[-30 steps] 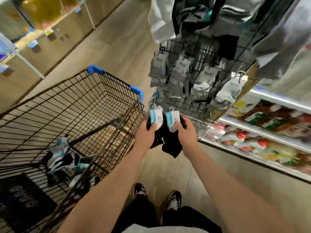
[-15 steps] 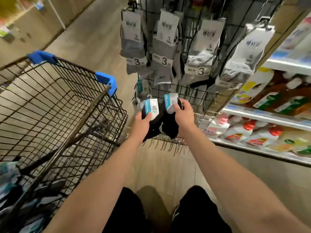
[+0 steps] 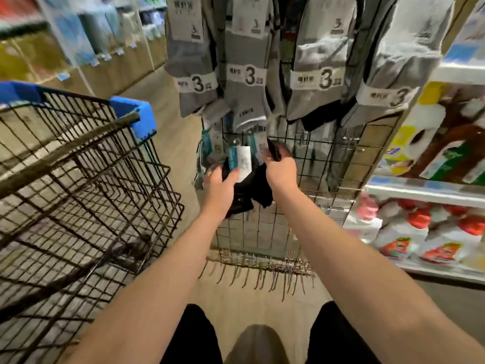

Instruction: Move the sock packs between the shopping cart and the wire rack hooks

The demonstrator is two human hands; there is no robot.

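My left hand (image 3: 220,187) grips a pack of black socks (image 3: 240,203) with a teal and white label (image 3: 240,161), thumb pressed on the label. Beside it, my right hand (image 3: 280,172) holds a second black sock pack (image 3: 262,190) by its top, near its own teal and white label (image 3: 258,147). Both packs are held up against a black wire display rack (image 3: 328,164). Grey sock packs marked "3" (image 3: 246,74) hang on the rack just above my hands.
A wire shopping cart (image 3: 78,179) with blue corner caps stands to my left, close to the rack. Shelves with bottles and red-capped jugs (image 3: 420,232) run along the right. Bare hooks (image 3: 262,274) stick out at the rack's foot. Aisle shelving lies far left.
My view has risen and closed in on the rack. Both hands have carried the black sock packs upward toward the hooks under the grey socks. The cart's contents have left the view.
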